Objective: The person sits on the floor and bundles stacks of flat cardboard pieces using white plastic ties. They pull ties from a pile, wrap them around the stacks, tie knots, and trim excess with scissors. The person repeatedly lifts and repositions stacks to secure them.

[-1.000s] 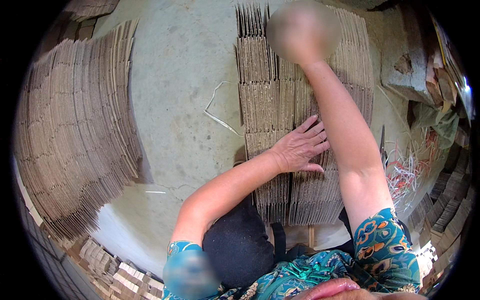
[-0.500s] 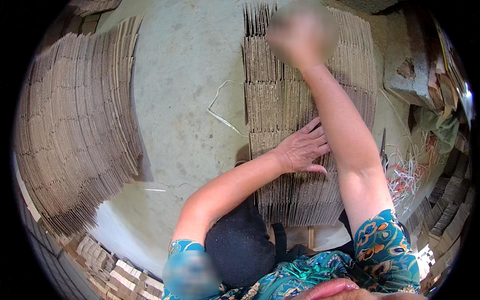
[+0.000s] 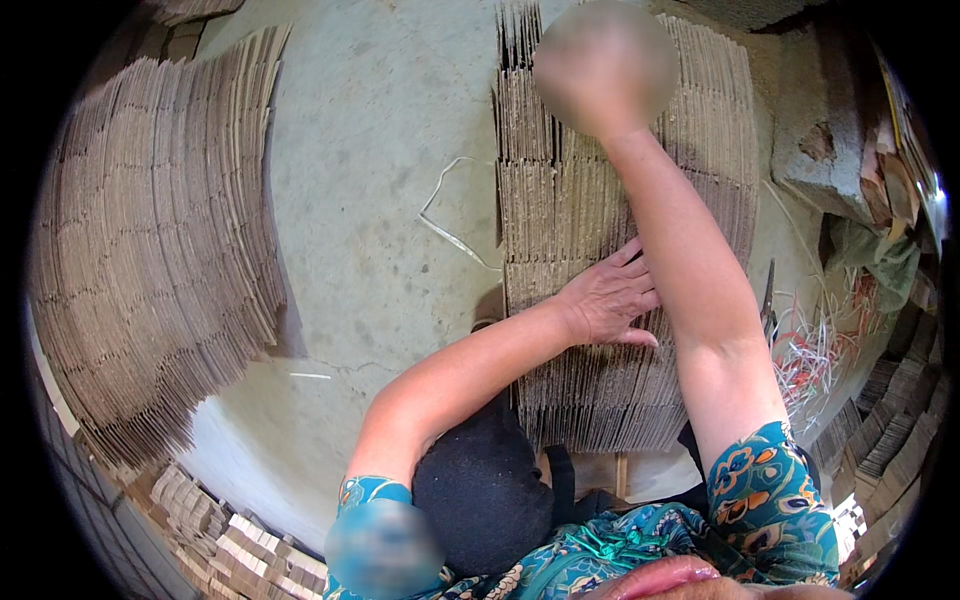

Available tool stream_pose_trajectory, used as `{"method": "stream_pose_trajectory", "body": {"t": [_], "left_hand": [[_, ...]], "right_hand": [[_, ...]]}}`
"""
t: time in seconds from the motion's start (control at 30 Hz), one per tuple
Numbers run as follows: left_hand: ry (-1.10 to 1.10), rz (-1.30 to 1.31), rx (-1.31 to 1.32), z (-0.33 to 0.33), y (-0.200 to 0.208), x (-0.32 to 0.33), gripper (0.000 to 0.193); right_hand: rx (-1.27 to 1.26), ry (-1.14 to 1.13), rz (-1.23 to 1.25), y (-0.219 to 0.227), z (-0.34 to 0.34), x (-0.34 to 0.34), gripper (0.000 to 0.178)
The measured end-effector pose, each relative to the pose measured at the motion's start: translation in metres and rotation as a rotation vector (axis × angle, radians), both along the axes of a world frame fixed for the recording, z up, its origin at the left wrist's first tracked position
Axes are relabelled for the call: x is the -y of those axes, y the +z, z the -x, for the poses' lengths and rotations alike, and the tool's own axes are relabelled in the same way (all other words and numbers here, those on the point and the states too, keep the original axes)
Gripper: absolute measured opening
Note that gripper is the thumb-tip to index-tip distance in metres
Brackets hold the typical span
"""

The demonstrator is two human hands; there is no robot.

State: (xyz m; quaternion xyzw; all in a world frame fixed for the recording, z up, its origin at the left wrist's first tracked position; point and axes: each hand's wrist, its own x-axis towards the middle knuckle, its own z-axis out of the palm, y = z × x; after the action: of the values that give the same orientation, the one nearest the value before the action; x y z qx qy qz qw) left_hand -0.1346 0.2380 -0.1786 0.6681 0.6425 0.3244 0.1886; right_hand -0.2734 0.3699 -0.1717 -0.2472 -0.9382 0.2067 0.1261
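Note:
Edge-up corrugated cardboard pieces (image 3: 560, 210) stand packed in several rows, forming a long block in front of me. My left hand (image 3: 612, 300) lies on top of the nearer part of this block, palm down with its fingers spread. Stretched forward past it, my right arm reaches the far end, where my right hand (image 3: 605, 75) is over the cardboard. A blur covers that hand, so its fingers and anything in them cannot be made out.
Another large cardboard stack (image 3: 165, 230) stands on the left. A white strap (image 3: 440, 225) lies on the floor between the stacks. To the right are tangled red and white strips (image 3: 810, 350), a dark pointed tool (image 3: 768, 300) and a pale block (image 3: 825, 150).
The view has shifted very slightly, so the stacks sit a few pixels over. Both hands keep practically the same places on the cardboard.

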Motion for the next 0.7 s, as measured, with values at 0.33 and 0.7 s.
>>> {"method": "stream_pose_trajectory", "body": {"t": [0.33,0.7], "left_hand": [[0.337,-0.007,0.023,0.018,0.003,0.027,0.071],[1.166,0.116,0.408,0.038,-0.033,0.104,0.077]], "right_hand": [[0.039,0.001,-0.051,-0.014,0.001,-0.002,0.025],[-0.018,0.002,-0.004,-0.022,-0.003,-0.009,0.027]]}}
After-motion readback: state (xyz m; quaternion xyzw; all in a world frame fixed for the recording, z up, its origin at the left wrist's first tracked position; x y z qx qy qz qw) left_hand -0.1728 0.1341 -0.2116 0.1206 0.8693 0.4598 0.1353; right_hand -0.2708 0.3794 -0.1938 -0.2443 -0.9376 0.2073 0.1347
